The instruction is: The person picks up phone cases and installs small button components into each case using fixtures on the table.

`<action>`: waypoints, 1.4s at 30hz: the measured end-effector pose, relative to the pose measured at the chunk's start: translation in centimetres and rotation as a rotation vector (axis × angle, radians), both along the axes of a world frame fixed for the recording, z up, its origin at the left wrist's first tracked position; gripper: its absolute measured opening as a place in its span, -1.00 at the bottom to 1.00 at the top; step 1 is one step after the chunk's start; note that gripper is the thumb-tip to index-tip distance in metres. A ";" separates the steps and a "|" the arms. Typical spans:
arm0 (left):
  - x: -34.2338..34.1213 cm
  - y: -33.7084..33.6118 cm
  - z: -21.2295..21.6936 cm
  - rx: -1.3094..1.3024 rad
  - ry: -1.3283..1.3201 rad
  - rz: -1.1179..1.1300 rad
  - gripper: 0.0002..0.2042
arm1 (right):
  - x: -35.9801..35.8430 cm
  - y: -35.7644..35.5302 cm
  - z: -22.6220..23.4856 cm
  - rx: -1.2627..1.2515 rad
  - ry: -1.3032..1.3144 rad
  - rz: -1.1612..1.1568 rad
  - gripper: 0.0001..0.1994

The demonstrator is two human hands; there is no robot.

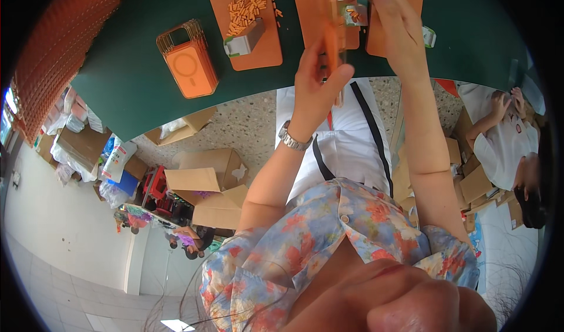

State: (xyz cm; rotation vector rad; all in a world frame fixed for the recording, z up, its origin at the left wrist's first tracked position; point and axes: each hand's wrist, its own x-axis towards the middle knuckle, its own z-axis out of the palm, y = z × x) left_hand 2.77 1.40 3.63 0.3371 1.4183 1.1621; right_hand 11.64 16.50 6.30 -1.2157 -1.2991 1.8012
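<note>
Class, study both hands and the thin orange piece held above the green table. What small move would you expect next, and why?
Probably easing the thin orange piece into the clear case. The left hand pinches the piece upright right beside the case, which the right hand steadies above the orange tray; they look nearly lined up.

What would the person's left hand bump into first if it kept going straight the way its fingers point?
Most likely the clear packet that the left hand already touches with its fingertips. Beyond it lies an orange mat on the green table. How far above the mat the hand is cannot be judged.
</note>
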 end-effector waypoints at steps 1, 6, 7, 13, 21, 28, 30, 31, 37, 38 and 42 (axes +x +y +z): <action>-0.3 -0.2 0.4 0.017 -0.026 0.014 -0.32 | 0.7 -0.1 1.1 0.137 -0.093 0.025 -0.65; -0.4 0.0 3.2 0.143 -0.205 0.101 -0.28 | 1.7 -0.1 2.8 0.667 -0.110 -0.032 -0.70; -0.2 -0.2 3.9 0.197 -0.358 0.186 -0.22 | 1.9 -1.1 2.8 0.497 0.073 -0.019 -0.62; 1.5 -1.7 5.1 0.065 -1.123 -0.212 0.13 | 4.0 -5.0 2.0 -0.371 0.887 0.097 -0.26; 4.0 -2.9 2.1 -0.041 0.003 -0.525 -0.08 | 8.7 -7.1 0.0 -0.394 0.230 -0.146 -0.63; 6.0 -2.4 1.3 -0.073 0.081 -0.507 -0.05 | 9.8 -4.9 -2.1 -0.211 0.020 -0.171 -0.69; 5.6 -2.4 1.1 -0.102 -0.028 -0.521 -0.05 | 11.8 -1.2 -5.3 0.148 -0.280 -0.067 -0.65; 5.5 -2.7 1.0 -0.111 -0.026 -0.514 -0.05 | 12.2 0.5 -5.9 0.518 -0.574 0.045 -0.59; 5.3 -3.2 0.1 -0.137 0.038 -0.507 -0.08 | 9.6 6.6 -4.6 0.604 -0.687 0.250 -0.64; 5.3 -3.2 0.0 -0.138 0.036 -0.499 -0.09 | 9.5 6.9 -4.6 0.596 -0.688 0.299 -0.64; 5.5 -2.7 -0.1 -0.120 0.037 -0.491 -0.11 | 9.6 8.2 -5.8 0.590 -0.723 0.316 -0.62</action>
